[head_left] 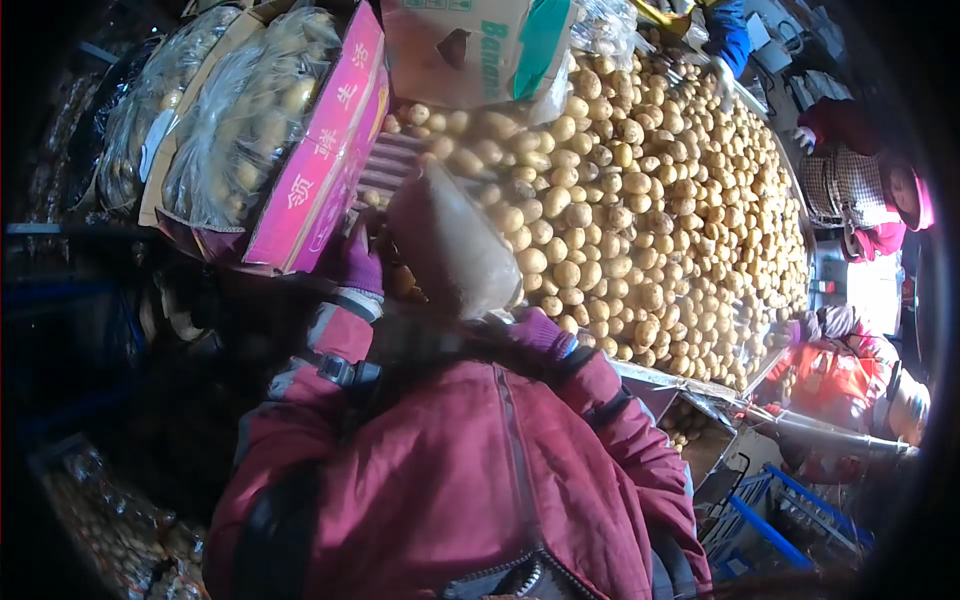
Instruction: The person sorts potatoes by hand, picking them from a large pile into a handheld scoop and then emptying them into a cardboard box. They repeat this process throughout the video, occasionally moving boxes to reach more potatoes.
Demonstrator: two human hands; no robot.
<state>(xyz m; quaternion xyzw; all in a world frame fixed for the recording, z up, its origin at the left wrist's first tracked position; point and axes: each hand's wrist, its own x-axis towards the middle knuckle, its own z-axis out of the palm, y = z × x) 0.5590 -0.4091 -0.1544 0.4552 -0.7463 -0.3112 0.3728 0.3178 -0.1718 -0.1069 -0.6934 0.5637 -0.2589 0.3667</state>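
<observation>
My left hand (360, 265), in a purple knit glove, is beside the lower corner of a pink cardboard box (320, 150). Its fingers point forward and look stretched out, partly in shadow. A purple glove also covers my right hand (541, 333), whose fingers are closed at the lower edge of a cloudy, pale brown plastic bag (460, 245). The bag stands up between my hands, in front of a large heap of potatoes (640, 200). What it contains cannot be made out.
Bagged potatoes (255, 130) fill the pink box. Behind the heap stands a banana carton (470, 50). A metal edge (680, 380) borders the display. People stand at the right, one in an orange-red garment (830, 385), near a blue-framed cart (775, 515). A blue sleeve (728, 40) reaches in at the back.
</observation>
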